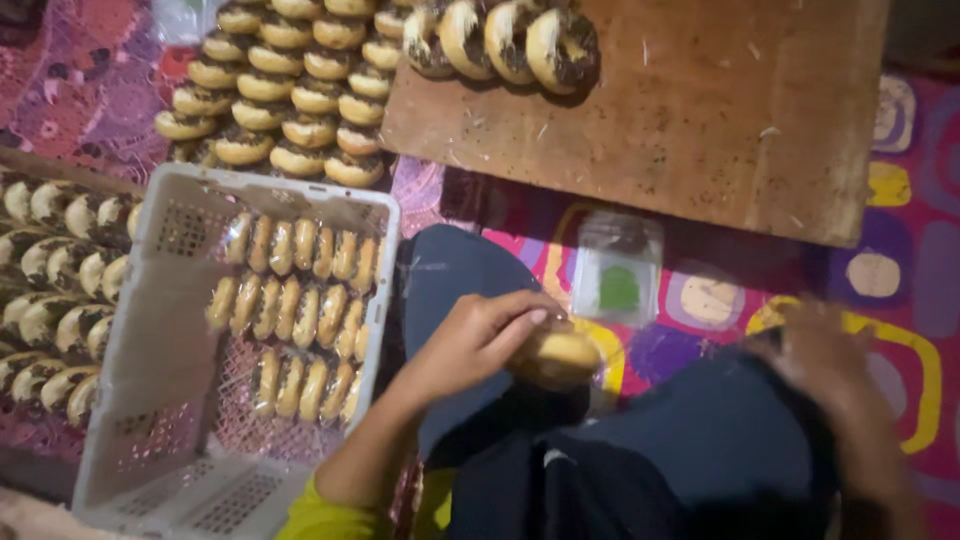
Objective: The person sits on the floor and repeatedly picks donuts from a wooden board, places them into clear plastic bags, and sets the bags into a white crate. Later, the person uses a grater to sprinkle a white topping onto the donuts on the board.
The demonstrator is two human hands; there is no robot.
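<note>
Roughly, from the grip outward:
left hand: left hand [480, 335] curled over a round bun [558, 357], fingertips pinching its top edge; bun sits over the lap, just right of the white crate.
right hand: right hand [835, 360] is motion-blurred, low right above the knee; can't tell if spread or closed, or whether it holds anything.
bun: golden, glossy, looks partly inside a thin clear wrapper; wrapper edge too faint to be sure.
handling: judged light and soft, crushes easily; film likely slippery. Best taken by the rim with several fingers, light pressure, not squeezed across the middle.
topping: dark filling shows on the other buns, so it probably smears if pressed.
bag stack: clear bags [618, 268] with a green patch lie on the mat just ahead of the knees, near the bun.
crate: white plastic crate [150, 330] at left, three rows of wrapped buns [300, 310] standing on edge, near end unfilled.
board: wooden board [700, 120] ahead, a short row of unwrapped buns [500, 40] at its far-left corner.
stock: more buns [280, 90] stacked beyond the crate, another batch at far left.
floor: patterned mat [900, 200], bright colours.
</note>
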